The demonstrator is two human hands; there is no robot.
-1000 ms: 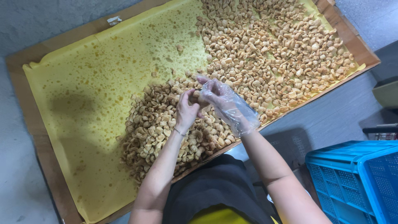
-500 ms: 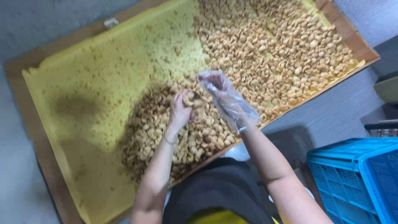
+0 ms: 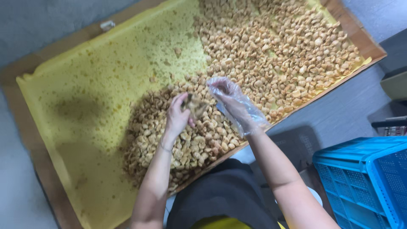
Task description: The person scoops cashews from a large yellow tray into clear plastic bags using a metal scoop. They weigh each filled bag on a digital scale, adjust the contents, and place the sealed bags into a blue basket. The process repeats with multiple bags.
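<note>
The fingers (image 3: 183,101) of the bare left hand (image 3: 177,118) are curled around one brown piece (image 3: 195,104), met by the loosely bent gloved right hand (image 3: 233,104), with a small heap (image 3: 178,140) gathered beneath them and most pieces (image 3: 280,51) left spread beyond on the yellow sheet (image 3: 97,93).

free: bare yellow spongy liner (image 3: 93,110) left | blocked: heaped tan dried pieces (image 3: 275,51) far right | near right: blue plastic crate (image 3: 364,178)
</note>
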